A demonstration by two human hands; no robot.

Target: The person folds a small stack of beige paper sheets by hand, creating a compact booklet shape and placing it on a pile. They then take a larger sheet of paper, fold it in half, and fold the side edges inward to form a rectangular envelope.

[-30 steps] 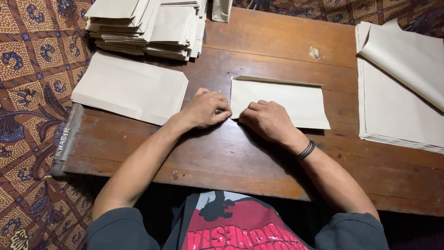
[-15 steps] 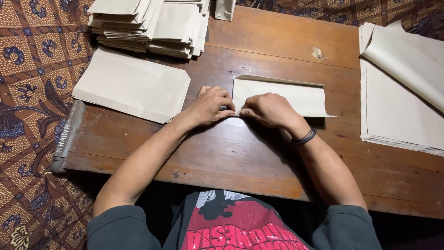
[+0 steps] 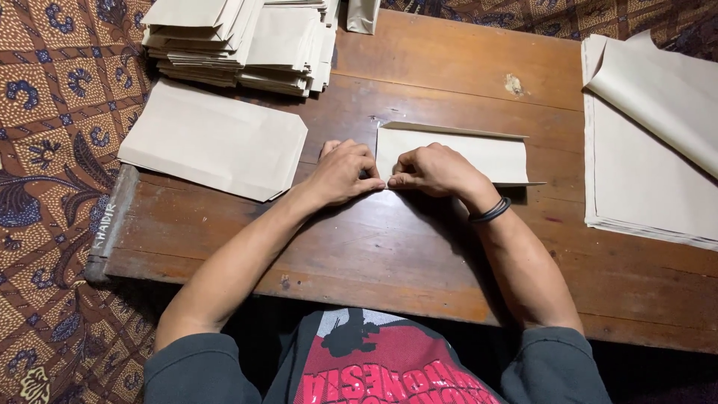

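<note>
head view — worn wooden table [image 3: 419, 247] on patterned batik cloth [image 3: 52, 135] — paper stacks around.

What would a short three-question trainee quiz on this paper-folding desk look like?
1. True or false: both hands press on the same folded sheet.
2. Which wrist wears the dark band? A) left B) right C) neither
3. Fill in: the tall pile of folded papers sits at the table's far ____ corner.

Key:
1. True: left hand and right hand meet at its near left corner.
2. B.
3. Left; a stack of flat sheets lies at the right, and a single flat envelope lies near the left hand on the wooden table.
</note>
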